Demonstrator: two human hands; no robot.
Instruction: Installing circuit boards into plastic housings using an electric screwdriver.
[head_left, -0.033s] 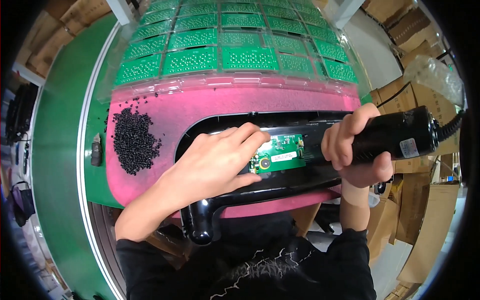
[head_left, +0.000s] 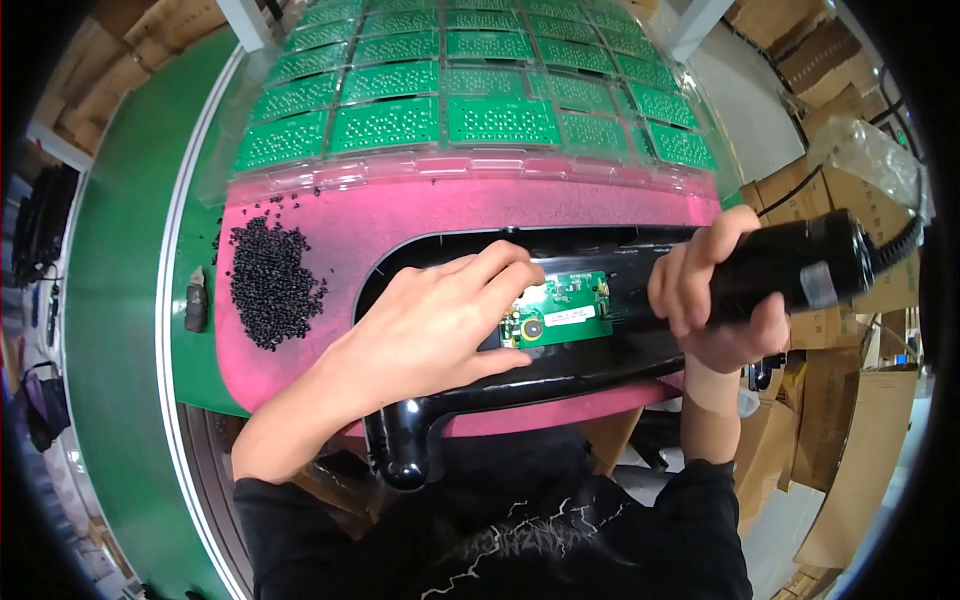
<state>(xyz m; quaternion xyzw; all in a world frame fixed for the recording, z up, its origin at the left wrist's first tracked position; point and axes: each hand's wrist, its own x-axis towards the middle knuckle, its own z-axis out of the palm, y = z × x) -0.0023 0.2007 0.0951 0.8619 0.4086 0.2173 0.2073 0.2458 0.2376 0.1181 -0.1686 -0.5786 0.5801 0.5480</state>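
Observation:
A green circuit board (head_left: 575,327) lies inside a long black plastic housing (head_left: 480,390) with a rounded stub at its near left. My left hand (head_left: 425,320) spans the board's left end, thumb at the near edge and fingers at the far edge, holding it against the housing. Wrapped around a black electric screwdriver (head_left: 785,268), my right hand (head_left: 715,295) is just right of the board. The screwdriver points left and its rear end is blurred. Its tip is hidden behind my fingers.
Small black screws (head_left: 272,280) lie heaped at the left of the pink mat (head_left: 400,200). Clear trays of green circuit boards (head_left: 385,122) stand beyond the mat. A coiled cord (head_left: 895,248) trails from the screwdriver. Cardboard boxes (head_left: 820,390) stand at the right.
The screwdriver's rear end has shifted slightly in my right hand, and its sticker looks smeared. My left hand stays on the circuit board.

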